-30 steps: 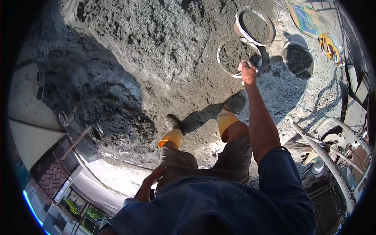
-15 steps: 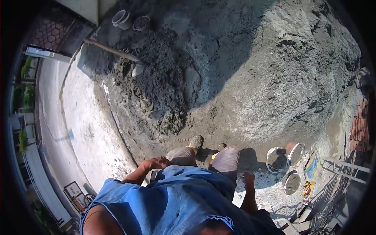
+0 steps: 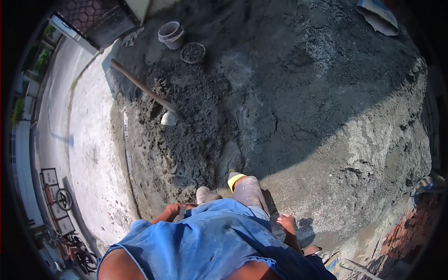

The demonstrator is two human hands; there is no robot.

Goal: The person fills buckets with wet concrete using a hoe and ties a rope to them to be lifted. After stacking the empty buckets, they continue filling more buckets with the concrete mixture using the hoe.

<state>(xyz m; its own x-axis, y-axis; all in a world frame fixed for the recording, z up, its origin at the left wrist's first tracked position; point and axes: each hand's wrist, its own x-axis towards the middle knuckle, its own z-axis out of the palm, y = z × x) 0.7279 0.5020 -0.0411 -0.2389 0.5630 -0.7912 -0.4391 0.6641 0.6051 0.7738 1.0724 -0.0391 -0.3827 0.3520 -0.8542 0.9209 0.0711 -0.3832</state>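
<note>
My left hand [image 3: 181, 208] is beside my left thigh, close to the hem of my blue shirt [image 3: 205, 238]; its fingers are mostly hidden. On the other side my right hand [image 3: 287, 223] hangs with its fingers loosely curled, nothing visible in them. Ahead lies a heap of wet grey mortar mix [image 3: 196, 121]. A hoe [image 3: 143, 88] rests on it, its wooden handle slanting to the upper left and its metal blade on the heap. Beyond are a stack of buckets [image 3: 171, 35] and a bucket filled with grey mix [image 3: 193, 53].
A large grey sand pile [image 3: 373, 154] rises on the right, with a torn sack [image 3: 378, 17] at its top. Red bricks [image 3: 405, 231] are stacked at the lower right. On the left run a concrete strip [image 3: 95, 140] and a road; a cart with a wheel [image 3: 64, 199] stands there.
I have stepped forward, so the hoe and buckets appear nearer. The filled buckets at the right have dropped out of view. My right foot is now in front.
</note>
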